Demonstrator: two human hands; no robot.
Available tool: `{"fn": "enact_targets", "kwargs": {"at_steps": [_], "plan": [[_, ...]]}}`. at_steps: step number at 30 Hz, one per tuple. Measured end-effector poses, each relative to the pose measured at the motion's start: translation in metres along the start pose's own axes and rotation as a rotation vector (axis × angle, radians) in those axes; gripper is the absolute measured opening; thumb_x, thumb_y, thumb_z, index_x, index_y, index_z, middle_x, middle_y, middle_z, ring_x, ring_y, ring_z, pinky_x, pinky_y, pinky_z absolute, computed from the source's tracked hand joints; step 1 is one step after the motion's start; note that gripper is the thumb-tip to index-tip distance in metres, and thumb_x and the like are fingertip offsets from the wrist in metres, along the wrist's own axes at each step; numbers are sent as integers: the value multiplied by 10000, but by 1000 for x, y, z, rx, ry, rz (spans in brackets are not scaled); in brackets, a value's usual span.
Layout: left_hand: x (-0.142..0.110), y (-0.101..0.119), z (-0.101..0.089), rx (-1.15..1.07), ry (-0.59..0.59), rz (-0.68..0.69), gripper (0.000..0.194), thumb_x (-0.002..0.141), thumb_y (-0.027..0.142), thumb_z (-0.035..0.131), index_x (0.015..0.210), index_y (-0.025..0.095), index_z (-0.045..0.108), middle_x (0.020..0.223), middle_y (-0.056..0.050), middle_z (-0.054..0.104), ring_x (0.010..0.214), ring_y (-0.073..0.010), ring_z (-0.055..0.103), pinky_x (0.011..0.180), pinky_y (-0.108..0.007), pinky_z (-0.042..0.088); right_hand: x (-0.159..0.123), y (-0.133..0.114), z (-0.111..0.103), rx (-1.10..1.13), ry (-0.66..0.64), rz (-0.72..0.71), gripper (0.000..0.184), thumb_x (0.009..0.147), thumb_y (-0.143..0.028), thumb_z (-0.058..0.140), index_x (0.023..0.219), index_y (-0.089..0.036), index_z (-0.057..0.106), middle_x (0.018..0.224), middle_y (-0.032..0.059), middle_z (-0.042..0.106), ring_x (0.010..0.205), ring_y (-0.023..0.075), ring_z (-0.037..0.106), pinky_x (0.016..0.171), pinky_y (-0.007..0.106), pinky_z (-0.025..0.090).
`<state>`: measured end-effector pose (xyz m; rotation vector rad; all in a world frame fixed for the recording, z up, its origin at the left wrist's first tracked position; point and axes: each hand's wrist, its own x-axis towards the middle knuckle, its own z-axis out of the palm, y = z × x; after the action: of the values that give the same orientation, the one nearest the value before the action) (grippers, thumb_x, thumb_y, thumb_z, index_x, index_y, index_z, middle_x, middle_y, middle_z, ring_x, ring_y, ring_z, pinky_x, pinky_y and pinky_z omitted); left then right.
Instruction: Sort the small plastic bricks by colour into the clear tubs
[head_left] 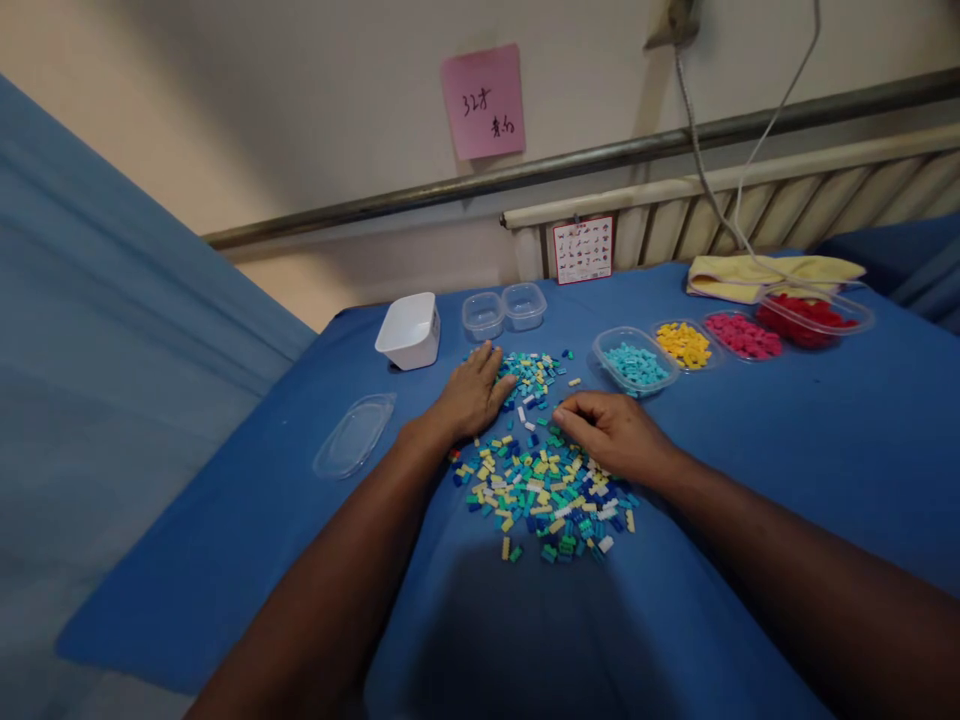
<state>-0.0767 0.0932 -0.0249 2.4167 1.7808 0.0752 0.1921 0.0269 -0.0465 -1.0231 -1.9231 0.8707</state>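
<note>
Small toy building bricks [536,490] in blue, green, yellow and white lie loose on the blue cloth. A second, smaller heap of bricks [534,370], mostly turquoise and green, sits farther back. My left hand [472,393] rests at the left side of that far heap, fingers stretched out and thumb apart. Over the right of the near pile is my right hand [611,430], its thumb and forefinger pinched together. Whatever may be between those fingertips is too small to make out. To its upper right stands a clear tub of turquoise bricks [636,364].
Tubs of yellow bricks [684,345], pink bricks [742,335] and red bricks [804,318] continue rightward, before a yellow cloth [772,276]. At the back left are a white container [410,332] and two clear tubs [504,312]. A clear lid [355,436] lies left. A radiator [720,200] borders the back.
</note>
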Motion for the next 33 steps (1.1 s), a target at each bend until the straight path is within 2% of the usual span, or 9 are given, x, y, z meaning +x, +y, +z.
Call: {"fn": "enact_targets", "kwargs": {"at_steps": [4, 8, 14, 17, 19, 22, 24, 29, 33], "plan": [[5, 25, -1, 19, -41, 124, 789, 1146, 568, 296, 1747, 57, 297, 1831, -222, 219, 1717, -339, 221, 1399, -501, 197, 0, 1, 1, -4, 6, -1, 307, 1063, -382, 606, 814, -230, 702, 699, -25, 652, 658, 159, 585, 640, 306, 398], [5, 45, 1, 40, -58, 153, 787, 1146, 537, 308, 1738, 20, 284, 1829, -251, 189, 1722, -351, 186, 1399, -502, 202, 0, 3, 2, 2, 12, -11, 338, 1068, -392, 602, 782, -231, 680, 679, -27, 633, 644, 157, 568, 621, 311, 390], [10, 76, 4, 87, -79, 184, 761, 1144, 502, 307, 1758, 56, 252, 1850, -215, 137, 1733, -360, 114, 1403, -552, 169, -2, 3, 1, 53, 197, -40, 258, 1079, -391, 608, 992, -234, 794, 866, 13, 769, 803, 202, 694, 761, 339, 504], [14, 87, 11, 106, -110, 258, 782, 1106, 423, 386, 1747, 0, 239, 1844, -229, 151, 1733, -357, 121, 1407, -507, 176, -3, 1, 0, 25, 229, -100, 258, 1086, -374, 606, 963, -226, 777, 869, 24, 771, 817, 207, 702, 792, 349, 514], [13, 90, 15, 108, -124, 307, 790, 1095, 428, 405, 1747, 10, 251, 1843, -217, 173, 1734, -352, 116, 1408, -508, 170, -4, -1, -1, 16, 217, -134, 280, 1096, -369, 593, 922, -225, 757, 829, 21, 744, 784, 200, 682, 771, 348, 506], [4, 89, 12, 97, -147, 325, 750, 1136, 470, 315, 1755, 50, 269, 1847, -186, 188, 1737, -323, 127, 1412, -519, 146, -5, -3, -3, 9, 203, -158, 320, 1113, -374, 571, 874, -229, 726, 805, 22, 716, 773, 201, 669, 769, 353, 498], [-6, 82, 4, 91, -149, 261, 760, 1156, 529, 246, 1769, 80, 255, 1849, -169, 185, 1738, -315, 130, 1412, -553, 122, -5, -4, -3, -5, 190, -169, 338, 1121, -381, 562, 854, -233, 709, 804, 23, 706, 779, 203, 667, 769, 355, 491], [-31, 51, -14, 88, -166, 85, 824, 1154, 633, 230, 1790, 110, 207, 1852, -153, 144, 1743, -308, 99, 1408, -573, 101, -6, -2, -2, -37, 175, -185, 358, 1134, -402, 560, 849, -233, 696, 747, 2, 635, 714, 184, 605, 715, 349, 452], [-44, 27, -14, 60, -153, 25, 818, 1159, 624, 228, 1787, 100, 209, 1847, -187, 117, 1740, -325, 109, 1397, -587, 145, -7, 1, -2, -52, 169, -165, 369, 1136, -423, 555, 851, -236, 697, 746, 4, 644, 713, 187, 612, 712, 354, 459]]}}
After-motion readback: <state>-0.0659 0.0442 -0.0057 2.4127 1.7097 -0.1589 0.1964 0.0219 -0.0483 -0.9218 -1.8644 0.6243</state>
